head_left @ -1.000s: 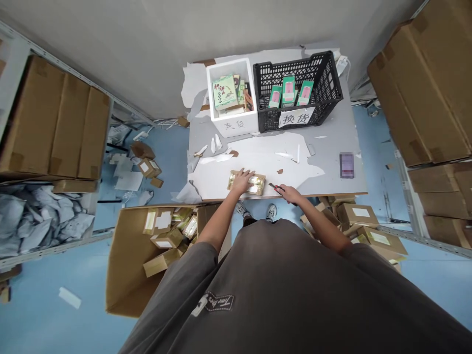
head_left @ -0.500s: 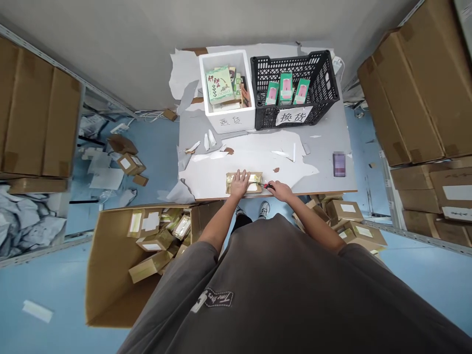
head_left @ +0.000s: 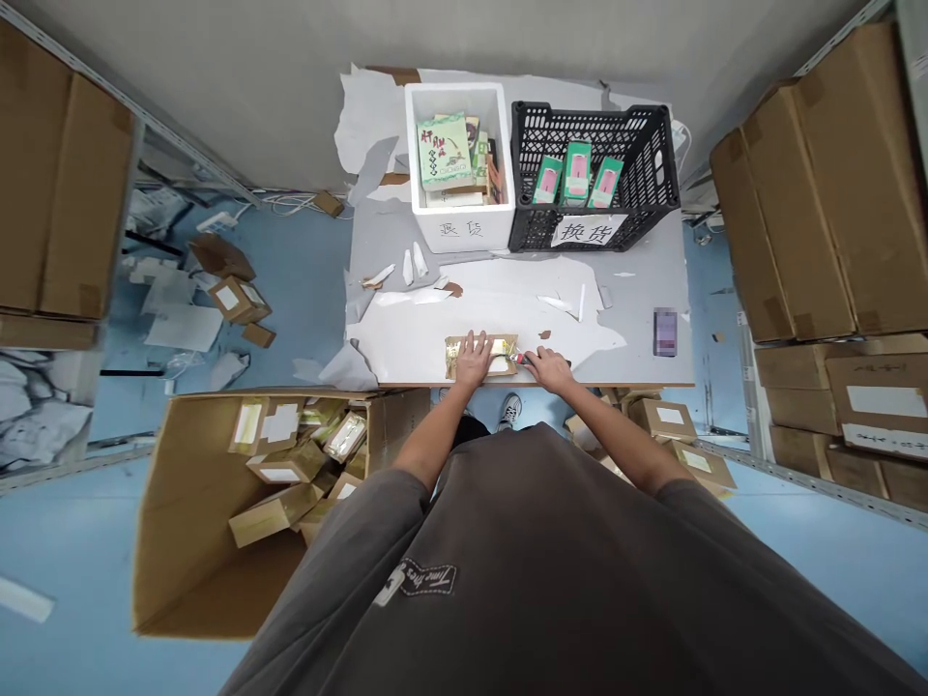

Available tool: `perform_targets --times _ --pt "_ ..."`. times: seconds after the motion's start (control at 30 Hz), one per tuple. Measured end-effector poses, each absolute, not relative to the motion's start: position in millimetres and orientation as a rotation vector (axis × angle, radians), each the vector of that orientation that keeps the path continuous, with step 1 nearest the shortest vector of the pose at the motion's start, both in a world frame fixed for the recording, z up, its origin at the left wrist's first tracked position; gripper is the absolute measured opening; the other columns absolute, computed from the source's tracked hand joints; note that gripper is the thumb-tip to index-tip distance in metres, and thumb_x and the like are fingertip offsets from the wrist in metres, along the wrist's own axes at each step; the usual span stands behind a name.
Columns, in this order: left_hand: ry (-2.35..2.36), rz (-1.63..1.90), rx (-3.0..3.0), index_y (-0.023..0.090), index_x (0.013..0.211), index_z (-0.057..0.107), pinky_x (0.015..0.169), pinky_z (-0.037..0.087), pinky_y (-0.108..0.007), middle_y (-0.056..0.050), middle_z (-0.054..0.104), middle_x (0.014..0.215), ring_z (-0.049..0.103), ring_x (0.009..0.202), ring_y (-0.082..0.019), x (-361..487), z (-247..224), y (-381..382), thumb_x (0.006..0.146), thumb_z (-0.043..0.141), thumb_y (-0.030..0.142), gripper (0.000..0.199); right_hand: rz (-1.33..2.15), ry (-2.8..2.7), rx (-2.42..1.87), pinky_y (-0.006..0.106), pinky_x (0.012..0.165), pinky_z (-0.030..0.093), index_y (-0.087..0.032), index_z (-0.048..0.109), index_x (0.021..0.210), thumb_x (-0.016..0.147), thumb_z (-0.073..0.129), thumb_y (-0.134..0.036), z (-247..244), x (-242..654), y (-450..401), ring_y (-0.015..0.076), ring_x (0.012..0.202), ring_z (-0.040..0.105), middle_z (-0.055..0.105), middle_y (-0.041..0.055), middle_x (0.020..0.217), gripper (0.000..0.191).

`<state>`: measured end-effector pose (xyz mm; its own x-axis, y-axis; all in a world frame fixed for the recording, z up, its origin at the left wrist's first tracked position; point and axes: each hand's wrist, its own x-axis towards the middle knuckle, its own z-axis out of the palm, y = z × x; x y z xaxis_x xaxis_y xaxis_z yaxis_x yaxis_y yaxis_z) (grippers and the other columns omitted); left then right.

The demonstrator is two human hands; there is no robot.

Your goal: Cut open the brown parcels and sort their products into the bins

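Observation:
A small brown package (head_left: 500,363) with shiny yellowish tape and a white label lies at the table's front edge. My left hand (head_left: 474,360) rests flat on its left half, fingers somewhat spread. At the package's right end, my right hand (head_left: 549,369) is closed around a red and black cutter (head_left: 523,360). The cutter's tip reaches over the package's right side; the exact contact of the blade is too small to make out.
Behind stand a white foam box (head_left: 464,228) with small boxes and a black crate (head_left: 601,122) with green-pink packs. A phone (head_left: 665,333) lies at right. An open carton (head_left: 188,493) of parcels stands lower left.
The view has shifted slightly. My right hand and the cutter have turned a little, and the cutter's dark rear end now shows past the hand. My left hand stays on the package.

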<state>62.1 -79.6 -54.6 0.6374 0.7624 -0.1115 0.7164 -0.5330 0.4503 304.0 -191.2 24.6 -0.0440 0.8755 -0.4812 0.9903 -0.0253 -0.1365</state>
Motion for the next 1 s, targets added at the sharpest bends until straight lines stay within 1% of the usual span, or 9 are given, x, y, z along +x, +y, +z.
perform_targets --times 0.23,0.43,0.53,0.63,0.7,0.73,0.83,0.93,1.0 --pt "1.163 0.215 2.407 0.019 0.156 0.067 0.137 0.03 -0.068 -0.018 0.057 0.168 0.034 0.169 -0.038 61.1 -61.8 -79.5 0.113 0.052 0.038 0.049 -0.63 1.978 1.963 0.037 0.09 0.041 -0.021 0.06 0.154 0.12 0.034 -0.047 23.2 304.6 -187.8 0.0344 0.118 0.059 0.062 0.0199 0.138 0.05" --pt "1.174 0.186 2.424 0.019 0.155 0.067 0.138 0.03 -0.066 -0.018 0.057 0.168 0.036 0.169 -0.037 61.5 -60.9 -79.1 0.112 0.056 0.036 0.047 -0.641 1.926 2.003 0.036 0.091 0.043 -0.022 0.057 0.156 0.121 0.031 -0.048 19.1 294.9 -182.9 0.033 0.117 0.062 0.062 0.0195 0.138 0.051" --pt "1.204 0.161 2.412 0.02 0.155 0.066 0.138 0.03 -0.066 -0.019 0.058 0.167 0.036 0.169 -0.037 62.2 -56.5 -78.7 0.111 0.059 0.037 0.048 -0.663 1.922 2.041 0.038 0.093 0.045 -0.023 0.058 0.155 0.12 0.034 -0.048 16.7 297.0 -180.5 0.0335 0.119 0.062 0.062 0.0196 0.14 0.05" --pt "1.204 0.138 2.393 0.021 0.156 0.065 0.138 0.029 -0.067 -0.017 0.056 0.169 0.034 0.17 -0.036 62.6 -51.1 -79.9 0.111 0.058 0.037 0.049 -0.69 1.727 2.28 0.039 0.094 0.047 -0.023 0.06 0.152 0.119 0.036 -0.047 17.1 328.6 -197.2 0.0336 0.115 0.065 0.064 0.02 0.137 0.047" --pt "1.201 0.117 2.378 0.022 0.156 0.066 0.139 0.029 -0.067 -0.016 0.055 0.17 0.032 0.17 -0.035 63.1 -47.6 -80.8 0.112 0.055 0.037 0.048 -0.668 1.371 2.614 0.04 0.09 0.049 -0.02 0.059 0.153 0.119 0.031 -0.043 19.3 361.5 -219.0 0.0338 0.108 0.068 0.065 0.0218 0.136 0.05" --pt "1.208 0.11 2.368 0.022 0.156 0.066 0.139 0.029 -0.066 -0.015 0.055 0.17 0.032 0.171 -0.035 63.5 -46.0 -80.9 0.112 0.053 0.037 0.048 -0.625 1.284 2.751 0.04 0.09 0.05 -0.019 0.058 0.155 0.118 0.032 -0.043 20.4 377.0 -230.6 0.0341 0.108 0.069 0.065 0.0223 0.137 0.051" --pt "1.233 0.114 2.344 0.024 0.157 0.065 0.138 0.03 -0.067 -0.014 0.056 0.17 0.034 0.17 -0.035 65.7 -41.5 -80.2 0.111 0.054 0.037 0.049 -0.685 1.239 2.976 0.043 0.092 0.052 -0.019 0.061 0.151 0.114 0.037 -0.05 19.8 399.5 -254.8 0.0359 0.108 0.069 0.07 0.0218 0.133 0.054" --pt "1.259 0.124 2.331 0.024 0.158 0.063 0.137 0.03 -0.067 -0.015 0.056 0.171 0.035 0.17 -0.036 68.7 -36.8 -80.3 0.11 0.057 0.039 0.051 -0.998 1.157 3.124 0.041 0.09 0.054 -0.02 0.064 0.139 0.11 0.036 -0.066 8.5 373.8 -250.3 0.0343 0.103 0.071 0.076 0.0154 0.113 0.061" --pt "1.288 0.117 2.32 0.025 0.158 0.064 0.137 0.031 -0.067 -0.014 0.055 0.172 0.036 0.17 -0.037 71.0 -33.1 -81.5 0.109 0.059 0.041 0.052 -1.263 1.078 3.138 0.038 0.086 0.055 -0.022 0.062 0.134 0.103 0.044 -0.078 -3.8 338.7 -233.7 0.0316 0.096 0.072 0.076 0.0095 0.102 0.067"
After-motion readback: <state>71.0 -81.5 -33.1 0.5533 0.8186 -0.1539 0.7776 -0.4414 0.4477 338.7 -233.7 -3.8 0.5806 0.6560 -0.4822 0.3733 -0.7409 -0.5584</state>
